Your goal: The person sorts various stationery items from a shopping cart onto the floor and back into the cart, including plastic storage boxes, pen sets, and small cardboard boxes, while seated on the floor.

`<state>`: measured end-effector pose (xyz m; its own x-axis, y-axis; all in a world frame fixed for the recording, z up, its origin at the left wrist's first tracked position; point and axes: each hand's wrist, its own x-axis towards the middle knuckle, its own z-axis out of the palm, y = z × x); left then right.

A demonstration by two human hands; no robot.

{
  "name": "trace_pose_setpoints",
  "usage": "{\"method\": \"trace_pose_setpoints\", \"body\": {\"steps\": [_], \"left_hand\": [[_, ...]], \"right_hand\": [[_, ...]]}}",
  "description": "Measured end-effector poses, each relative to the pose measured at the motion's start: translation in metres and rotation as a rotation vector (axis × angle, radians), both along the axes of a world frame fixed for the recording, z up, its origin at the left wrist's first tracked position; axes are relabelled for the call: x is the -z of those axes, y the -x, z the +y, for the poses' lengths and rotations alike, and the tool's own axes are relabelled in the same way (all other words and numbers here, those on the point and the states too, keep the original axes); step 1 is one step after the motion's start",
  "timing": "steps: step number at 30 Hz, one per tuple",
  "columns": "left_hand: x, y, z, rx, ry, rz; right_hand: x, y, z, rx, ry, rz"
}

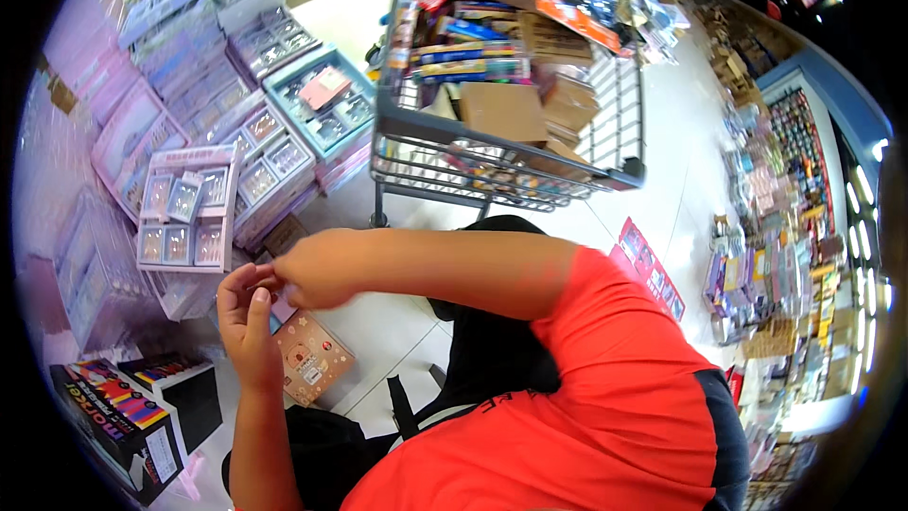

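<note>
My left hand point(246, 309) is raised at the left of centre, its fingers curled and its thumb standing apart from them. Reaching across from the right, my right hand point(312, 271) has its fingertips at those of the left. The overlap and blur hide whether anything small is between them. Just beyond the hands, a white-framed display box of press-on nail sets point(186, 209) leans upright by stacked boxes. Partly behind my right hand, a small pink and blue item point(284, 314) shows above an orange-brown carton with a cartoon bear point(314, 360) on the floor.
A grey wire shopping cart point(507, 149) holding cardboard boxes and packaged goods stands ahead. Pastel display boxes point(284, 156) are piled at the left. Black marker boxes point(131, 419) sit at the lower left. A pink printed sheet point(647, 270) lies on the tiles; stocked shelves point(773, 262) line the right.
</note>
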<state>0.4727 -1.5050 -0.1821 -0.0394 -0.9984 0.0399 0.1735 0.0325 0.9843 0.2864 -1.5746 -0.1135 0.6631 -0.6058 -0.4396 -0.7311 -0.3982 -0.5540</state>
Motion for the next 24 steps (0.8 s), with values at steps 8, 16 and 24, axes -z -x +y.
{"method": "trace_pose_setpoints", "body": {"steps": [8,16,24], "left_hand": [[-0.054,0.052,0.044,0.103,0.255,-0.049],[-0.211,0.216,-0.005,0.518,0.707,-0.561],[-0.191,0.322,-0.104,0.722,0.472,-1.386]], "right_hand": [[-0.167,0.287,0.033,0.623,0.648,-0.104],[-0.109,0.375,-0.030,0.554,0.375,0.860],[-0.094,0.362,-0.028,0.564,0.476,0.912]]}}
